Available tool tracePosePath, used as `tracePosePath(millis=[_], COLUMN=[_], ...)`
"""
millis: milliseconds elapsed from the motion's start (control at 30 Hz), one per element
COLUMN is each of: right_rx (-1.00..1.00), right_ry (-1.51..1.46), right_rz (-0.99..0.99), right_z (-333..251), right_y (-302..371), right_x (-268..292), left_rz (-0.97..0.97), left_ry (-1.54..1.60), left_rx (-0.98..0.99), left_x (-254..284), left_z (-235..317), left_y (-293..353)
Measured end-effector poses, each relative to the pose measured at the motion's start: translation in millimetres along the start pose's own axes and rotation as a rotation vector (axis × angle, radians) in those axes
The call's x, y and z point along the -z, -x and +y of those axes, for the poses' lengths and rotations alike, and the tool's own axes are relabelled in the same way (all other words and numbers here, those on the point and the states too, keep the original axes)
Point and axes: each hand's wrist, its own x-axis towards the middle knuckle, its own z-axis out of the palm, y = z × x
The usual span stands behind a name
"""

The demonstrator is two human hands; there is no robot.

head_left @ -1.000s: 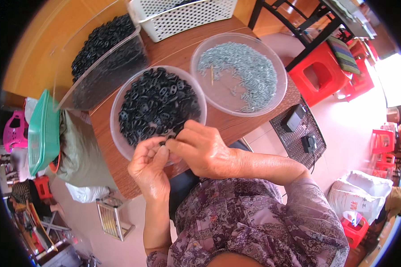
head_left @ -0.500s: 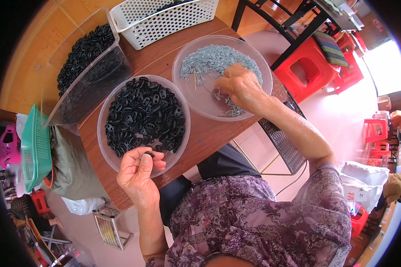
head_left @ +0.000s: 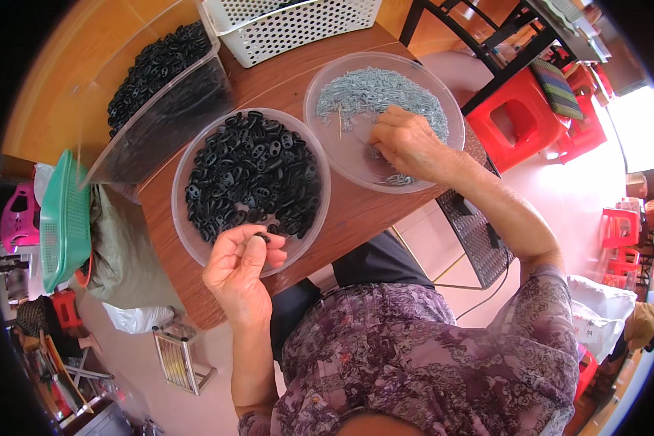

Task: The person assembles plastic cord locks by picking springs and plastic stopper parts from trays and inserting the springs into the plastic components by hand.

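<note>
My left hand (head_left: 241, 275) is closed in a pinch, thumb against fingers, on a small black oval piece (head_left: 266, 237). It is held over the near rim of a clear round bowl (head_left: 179, 195), in which many black oval pieces (head_left: 247, 163) with two holes each are heaped. To the right, a second clear round tub (head_left: 350, 156) contains a spread of small grey-blue, screw-like pieces (head_left: 385, 89). My right hand (head_left: 412, 147) reaches into this tub, its fingers drawn together near a few grey pieces. Whatever lies between those fingertips is hidden. A thin stick (head_left: 340, 122) rests among the grey pieces.
Both bowls stand on a brown wooden table (head_left: 218, 294). Behind the left bowl is a clear bin (head_left: 189, 91) of black pieces; a white perforated basket (head_left: 305, 36) sits at the back. Red stools (head_left: 516, 120) are to the right, a green basket (head_left: 64, 225) to the left.
The whole view has shifted, so the table and bowls sit farther right and slightly higher. My right hand has moved a little toward me within its tub; my left hand keeps its pinch.
</note>
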Motion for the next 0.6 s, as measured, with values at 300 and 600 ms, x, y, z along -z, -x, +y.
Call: tracePosePath(millis=[300, 600], right_rx=[-0.092, 0.194], right_ry=[-0.140, -0.430], right_rz=[0.248, 0.264], right_z=[-52.3, -138.5], right_y=[-16.3, -57.7], right_x=[6.4, -30.4], left_rz=[0.044, 0.132], left_ry=[0.061, 0.092], left_rx=[0.032, -0.097], left_x=[-4.0, -9.8], left_z=[-0.3, -6.4], left_y=[-2.3, -3.6])
